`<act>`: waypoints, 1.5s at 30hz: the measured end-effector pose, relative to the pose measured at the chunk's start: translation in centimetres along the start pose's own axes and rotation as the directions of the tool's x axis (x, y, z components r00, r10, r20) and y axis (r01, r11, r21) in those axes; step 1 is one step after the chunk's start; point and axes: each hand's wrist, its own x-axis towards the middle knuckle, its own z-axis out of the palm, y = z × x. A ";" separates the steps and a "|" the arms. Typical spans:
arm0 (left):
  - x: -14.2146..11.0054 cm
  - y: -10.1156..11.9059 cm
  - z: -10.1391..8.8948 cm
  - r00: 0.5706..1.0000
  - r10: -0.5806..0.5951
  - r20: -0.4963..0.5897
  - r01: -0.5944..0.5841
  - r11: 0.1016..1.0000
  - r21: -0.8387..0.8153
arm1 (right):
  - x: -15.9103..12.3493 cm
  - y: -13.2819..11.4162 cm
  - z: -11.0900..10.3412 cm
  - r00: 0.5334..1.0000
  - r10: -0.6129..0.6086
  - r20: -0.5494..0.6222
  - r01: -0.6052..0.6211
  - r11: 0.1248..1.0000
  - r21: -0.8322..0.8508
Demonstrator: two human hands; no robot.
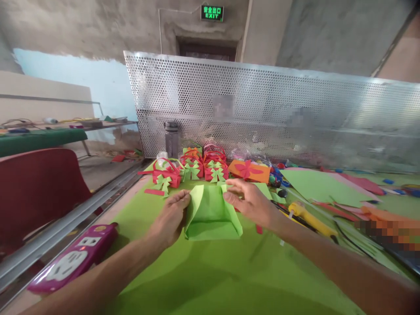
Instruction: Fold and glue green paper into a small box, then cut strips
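Observation:
A light green folded paper box (213,210) stands over the green table surface between my hands, its raised sides forming a shallow tray. My left hand (172,214) pinches its left wall between thumb and fingers. On the far right side, my right hand (247,201) has its fingers bent at the box's upper right edge, with thumb and forefinger apart; whether they press on the paper is hard to make out. Beyond the box are several small red paper baskets (167,175) with green bows, and an orange paper box (251,170) with a red bow.
A yellow glue gun (310,221) with a black cable lies right of my right forearm. A purple power strip (77,258) is at the left table edge. A grey bottle (172,139) stands before the perforated metal panel (262,109). Green paper sheets (324,186) lie at right.

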 end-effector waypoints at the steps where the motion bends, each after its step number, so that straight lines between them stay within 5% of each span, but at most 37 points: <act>1: 0.0 -0.2 0.0 1.000 -0.014 0.011 0.014 1.000 0.000 | -0.3 0.3 0.3 0.998 0.049 0.024 -0.049 0.999 -0.012; 10: 0.3 -1.4 -0.5 0.989 -0.074 0.131 0.065 0.995 0.074 | -1.8 2.7 1.9 0.965 0.238 0.113 -0.253 0.956 0.148; 21: 1.0 0.0 -1.3 0.934 -0.116 0.339 -0.014 0.934 0.358 | -1.6 2.3 0.8 0.935 0.293 0.201 -0.285 0.956 -0.068; 26: 0.9 0.2 -1.2 0.946 -0.080 0.314 -0.102 0.846 0.523 | -1.5 2.0 0.3 0.951 0.277 0.135 -0.266 0.960 -0.090; 33: 0.3 -0.2 -0.6 0.958 -0.169 0.230 0.060 0.907 0.418 | -1.5 1.6 0.0 0.961 0.247 0.122 -0.230 0.964 -0.132; 45: -0.1 -0.4 -0.4 0.922 -0.192 0.338 0.138 0.974 0.178 | -1.6 2.0 0.3 0.967 0.236 0.091 -0.223 0.966 -0.133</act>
